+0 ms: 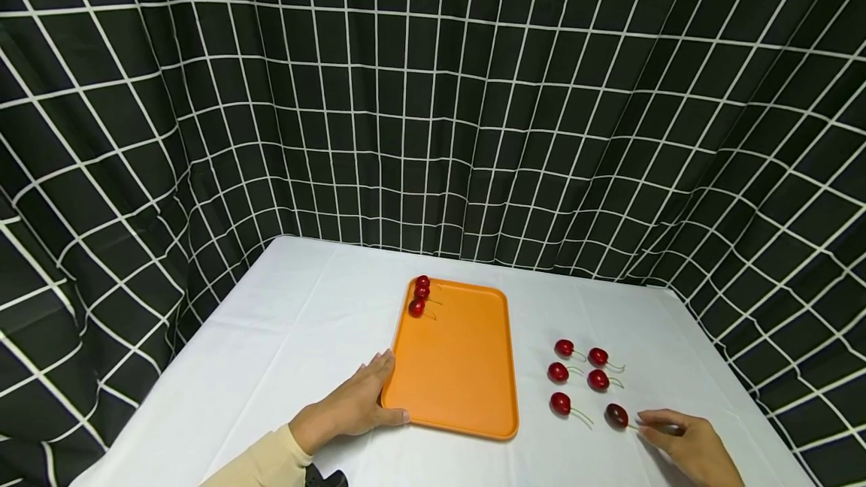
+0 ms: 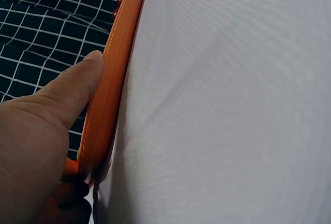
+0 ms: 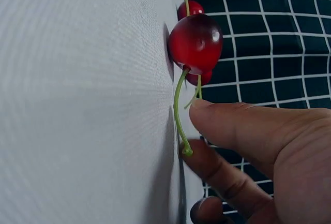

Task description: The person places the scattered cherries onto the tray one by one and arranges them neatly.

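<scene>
An orange tray (image 1: pixel 460 359) lies on the white table, with three red cherries (image 1: pixel 422 292) in its far left corner. My left hand (image 1: pixel 355 400) rests at the tray's near left corner, fingers extended along the left side and thumb at the front rim. In the right wrist view, a dark red cherry (image 3: pixel 196 42) lies on the cloth with its green stem (image 3: pixel 178 110) pointing towards my right hand (image 3: pixel 248 146). The thumb and index finger stand apart beside that stem. The same cherry (image 1: pixel 616 416) is the nearest right one in the head view.
Several other red cherries with stems, such as the front left one (image 1: pixel 560 403), lie in two columns right of the tray. A white cloth (image 1: pixel 304 337) covers the table. Black curtains (image 1: pixel 433 119) with a white grid surround its back and sides.
</scene>
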The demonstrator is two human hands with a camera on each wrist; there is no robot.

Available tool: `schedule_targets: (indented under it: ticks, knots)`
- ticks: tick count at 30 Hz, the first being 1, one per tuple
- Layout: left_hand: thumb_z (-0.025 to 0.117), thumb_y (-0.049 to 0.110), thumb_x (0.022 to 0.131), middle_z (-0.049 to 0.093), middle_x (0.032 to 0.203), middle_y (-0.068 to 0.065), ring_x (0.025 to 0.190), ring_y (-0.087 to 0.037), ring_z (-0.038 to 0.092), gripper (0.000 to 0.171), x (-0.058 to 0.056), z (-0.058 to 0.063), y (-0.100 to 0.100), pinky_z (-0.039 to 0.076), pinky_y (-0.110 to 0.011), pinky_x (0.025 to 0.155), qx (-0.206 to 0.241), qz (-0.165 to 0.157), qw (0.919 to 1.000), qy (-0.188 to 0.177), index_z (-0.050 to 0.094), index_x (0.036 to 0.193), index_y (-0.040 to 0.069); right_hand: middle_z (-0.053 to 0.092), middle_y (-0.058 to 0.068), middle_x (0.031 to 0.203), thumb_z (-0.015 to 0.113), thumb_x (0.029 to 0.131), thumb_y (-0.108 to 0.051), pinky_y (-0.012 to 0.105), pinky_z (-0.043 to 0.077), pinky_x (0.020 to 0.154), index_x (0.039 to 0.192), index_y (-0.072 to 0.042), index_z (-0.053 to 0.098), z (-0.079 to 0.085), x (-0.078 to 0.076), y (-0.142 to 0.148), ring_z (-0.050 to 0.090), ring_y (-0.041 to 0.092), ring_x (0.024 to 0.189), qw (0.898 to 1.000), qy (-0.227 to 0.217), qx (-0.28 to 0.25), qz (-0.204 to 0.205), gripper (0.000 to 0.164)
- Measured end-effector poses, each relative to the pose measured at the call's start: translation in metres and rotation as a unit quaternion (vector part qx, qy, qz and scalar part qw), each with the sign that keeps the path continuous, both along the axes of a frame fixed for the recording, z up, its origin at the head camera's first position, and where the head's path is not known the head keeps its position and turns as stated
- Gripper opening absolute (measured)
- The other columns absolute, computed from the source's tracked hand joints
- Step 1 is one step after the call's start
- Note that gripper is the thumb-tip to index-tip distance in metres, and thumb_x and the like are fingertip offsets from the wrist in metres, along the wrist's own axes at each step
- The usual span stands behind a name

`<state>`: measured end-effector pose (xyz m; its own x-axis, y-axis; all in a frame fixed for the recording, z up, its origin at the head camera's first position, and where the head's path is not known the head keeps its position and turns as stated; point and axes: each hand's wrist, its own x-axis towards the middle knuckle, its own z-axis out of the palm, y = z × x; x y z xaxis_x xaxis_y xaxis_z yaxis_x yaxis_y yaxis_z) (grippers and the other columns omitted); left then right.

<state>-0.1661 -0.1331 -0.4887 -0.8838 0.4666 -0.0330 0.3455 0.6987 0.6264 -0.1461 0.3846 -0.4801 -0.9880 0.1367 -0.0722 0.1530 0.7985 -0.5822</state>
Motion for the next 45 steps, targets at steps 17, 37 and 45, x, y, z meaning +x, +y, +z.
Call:
schedule_targets:
  ticks: [17, 37, 45]
  knots:
    - [0.068, 0.057, 0.080, 0.015, 0.156, -0.022, 0.143, -0.035, 0.014, 0.105, 0.000, 0.000, -0.001, 0.013, -0.051, 0.113, -0.003, -0.002, 1.0000, -0.007, 0.023, 0.148, -0.009, 0.061, 0.002, 0.084, 0.075, 0.082, -0.012, 0.042, 0.041, 0.069, 0.088, -0.004, 0.074, -0.004, -0.002, -0.004, 0.049, 0.023, 0.078, 0.999, -0.020, 0.042, 0.017, 0.010]
    - [0.069, 0.057, 0.080, 0.015, 0.156, -0.023, 0.143, -0.036, 0.014, 0.105, 0.002, 0.000, -0.001, 0.013, -0.053, 0.113, -0.001, -0.004, 1.0000, -0.003, 0.024, 0.148, -0.010, 0.056, 0.002, 0.075, 0.060, 0.089, -0.001, 0.032, 0.040, 0.061, 0.085, -0.002, 0.065, 0.001, 0.003, -0.008, 0.048, 0.018, 0.071, 0.999, 0.016, 0.028, 0.029, 0.007]
    - [0.068, 0.057, 0.081, 0.015, 0.156, -0.022, 0.143, -0.035, 0.013, 0.105, 0.000, 0.000, -0.001, 0.013, -0.052, 0.113, -0.005, -0.005, 1.0000, 0.000, 0.023, 0.148, -0.009, 0.061, 0.003, 0.074, 0.064, 0.090, -0.003, 0.024, 0.039, 0.054, 0.085, 0.002, 0.067, 0.015, 0.003, -0.007, 0.047, 0.006, 0.064, 0.992, 0.122, 0.016, 0.026, 0.008]
